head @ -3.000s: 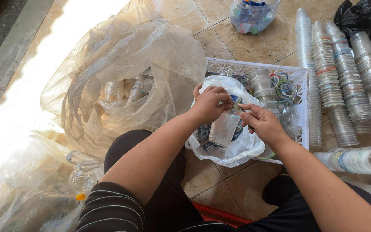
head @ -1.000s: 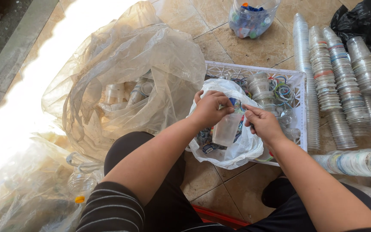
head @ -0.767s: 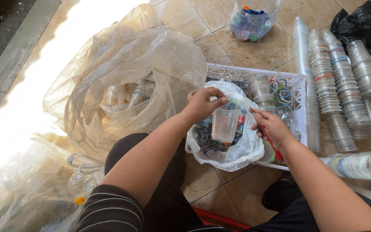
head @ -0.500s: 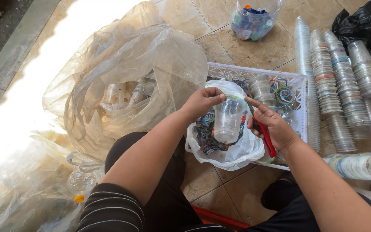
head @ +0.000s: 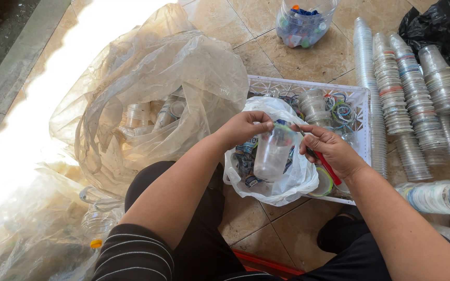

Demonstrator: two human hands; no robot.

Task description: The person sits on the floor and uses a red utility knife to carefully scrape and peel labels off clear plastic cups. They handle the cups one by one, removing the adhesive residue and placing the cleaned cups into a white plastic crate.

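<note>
Fingers of the left hand [head: 243, 127] are pinching the rim of a clear plastic cup [head: 272, 153] over the white bag [head: 292, 182], while the right hand [head: 329, 151] is gripping a red-handled cutter [head: 326, 166] just right of it.

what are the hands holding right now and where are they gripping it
The left hand holds a clear plastic cup by its rim. The right hand grips a red-handled tool by the handle, its tip at the rim.

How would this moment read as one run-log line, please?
left hand: holds cup | right hand: holds red tool at cup rim | below: white bag, crate
</note>
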